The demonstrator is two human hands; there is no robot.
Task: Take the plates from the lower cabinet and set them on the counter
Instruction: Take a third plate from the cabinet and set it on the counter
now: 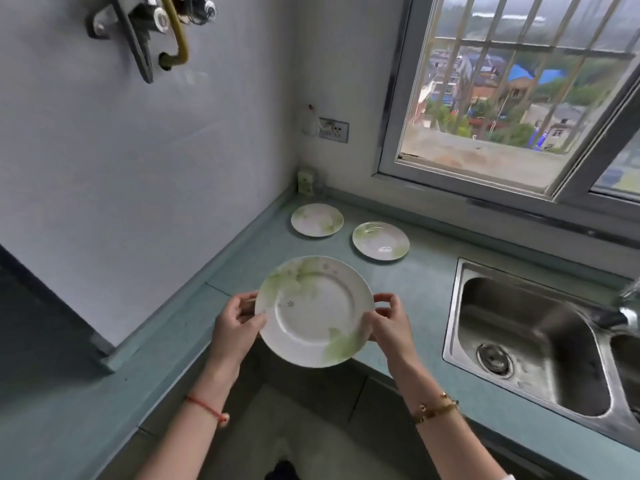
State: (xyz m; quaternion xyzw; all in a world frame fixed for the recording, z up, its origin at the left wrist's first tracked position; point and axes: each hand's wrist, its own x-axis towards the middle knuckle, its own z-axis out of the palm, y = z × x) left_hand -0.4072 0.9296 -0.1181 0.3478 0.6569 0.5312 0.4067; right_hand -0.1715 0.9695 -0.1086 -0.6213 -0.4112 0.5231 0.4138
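The plate point(313, 311) nearest me is white with a green leaf print. It is held face-up over the front edge of the bench point(426, 292), partly out above the floor. The left grip point(235, 323) has its thumb on the rim and its fingers curled underneath. The right grip point(389, 320) pinches the opposite rim the same way. Both are closed on this plate and hold nothing else. It looks clear of the bench to me, though I cannot see the gap beneath it.

I judge the step in hand to be setting down a third plate. Further back, the middle plate point(381, 240) lies flat on the bench, and the far plate point(317, 220) lies apart from it, close to the corner of the walls. The sink point(526, 344) sits to the right.

The next move calls for carrying the plate forward, level, and lowering it onto the bare stretch of bench before those two, left of the sink. The fingers then have to slip out from under it. The lower cabinet is out of view, so I cannot tell whether more plates wait there.
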